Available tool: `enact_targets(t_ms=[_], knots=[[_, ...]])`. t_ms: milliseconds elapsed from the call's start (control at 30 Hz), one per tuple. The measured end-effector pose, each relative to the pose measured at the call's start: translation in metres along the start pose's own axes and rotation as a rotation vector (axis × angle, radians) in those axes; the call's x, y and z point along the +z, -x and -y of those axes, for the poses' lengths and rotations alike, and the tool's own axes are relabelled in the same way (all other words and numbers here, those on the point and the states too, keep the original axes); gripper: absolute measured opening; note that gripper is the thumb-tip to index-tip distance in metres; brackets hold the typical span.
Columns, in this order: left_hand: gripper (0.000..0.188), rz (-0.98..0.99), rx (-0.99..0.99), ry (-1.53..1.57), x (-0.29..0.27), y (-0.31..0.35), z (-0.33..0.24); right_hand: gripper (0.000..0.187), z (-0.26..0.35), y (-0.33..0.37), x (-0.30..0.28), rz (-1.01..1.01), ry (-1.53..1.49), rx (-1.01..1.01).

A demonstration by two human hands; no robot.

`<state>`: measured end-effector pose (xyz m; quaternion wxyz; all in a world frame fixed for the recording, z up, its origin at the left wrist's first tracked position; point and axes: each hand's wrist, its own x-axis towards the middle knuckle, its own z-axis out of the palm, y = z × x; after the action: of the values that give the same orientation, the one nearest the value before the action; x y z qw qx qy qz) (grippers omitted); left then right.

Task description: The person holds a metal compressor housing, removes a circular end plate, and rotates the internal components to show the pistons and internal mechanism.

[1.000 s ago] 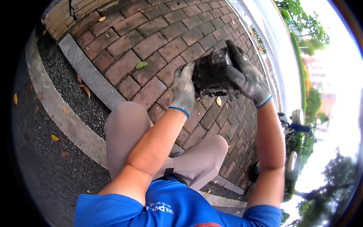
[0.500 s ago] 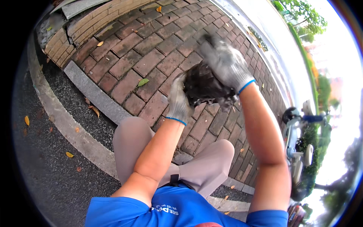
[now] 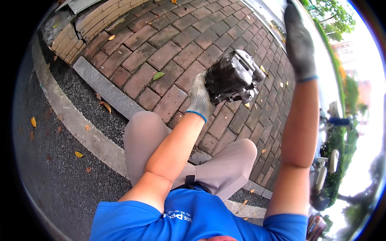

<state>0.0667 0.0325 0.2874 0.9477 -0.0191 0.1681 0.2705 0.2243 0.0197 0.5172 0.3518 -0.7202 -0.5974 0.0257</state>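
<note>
My left hand (image 3: 200, 94), in a pale knitted glove with a blue cuff edge, is closed on the left side of a dark, grimy mechanical part (image 3: 229, 76). The part has a blocky dark body, a round cylinder-like piece on its right and small metal fittings at its lower right. It is held up over the brick paving, in front of my knees. My right hand (image 3: 299, 48), in a glove with a dirty grey palm, is stretched out to the far right, away from the part. Its fingers look extended and held together, and nothing shows in them.
Brick paving (image 3: 169, 60) with scattered leaves spreads in front of me. A grey stone kerb (image 3: 108, 90) borders it, with asphalt (image 3: 60, 168) at the left. A low brick-faced wall (image 3: 100, 20) stands at the far left. A parked two-wheeler (image 3: 321, 168) is on the right.
My right hand has moved off the part, up and to the right, uncovering its top and right side. My left hand still holds the part, which now appears slightly farther right.
</note>
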Motion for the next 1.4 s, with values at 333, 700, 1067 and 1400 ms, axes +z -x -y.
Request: enact_targets(t_ms=[333, 700, 1067, 1400], knots=[[0.035, -0.173, 0.099, -0.218, -0.021, -0.012, 0.011, 0.056, -0.048, 0.081, 0.060, 0.346, 0.253, 0.277], [0.042, 0.045, 0.200, -0.551, -0.021, 0.010, -0.003, 0.075, -0.129, 0.221, 0.086, 0.092, -1.226, 0.752], [0.039, 0.043, 0.123, -0.707, -0.035, -0.009, 0.001, 0.055, -0.122, 0.231, 0.098, 0.055, -1.178, 0.772], [0.055, -0.227, -0.083, -0.754, -0.049, 0.029, 0.011, 0.086, -0.088, 0.258, 0.063, 0.242, -1.030, 1.029]])
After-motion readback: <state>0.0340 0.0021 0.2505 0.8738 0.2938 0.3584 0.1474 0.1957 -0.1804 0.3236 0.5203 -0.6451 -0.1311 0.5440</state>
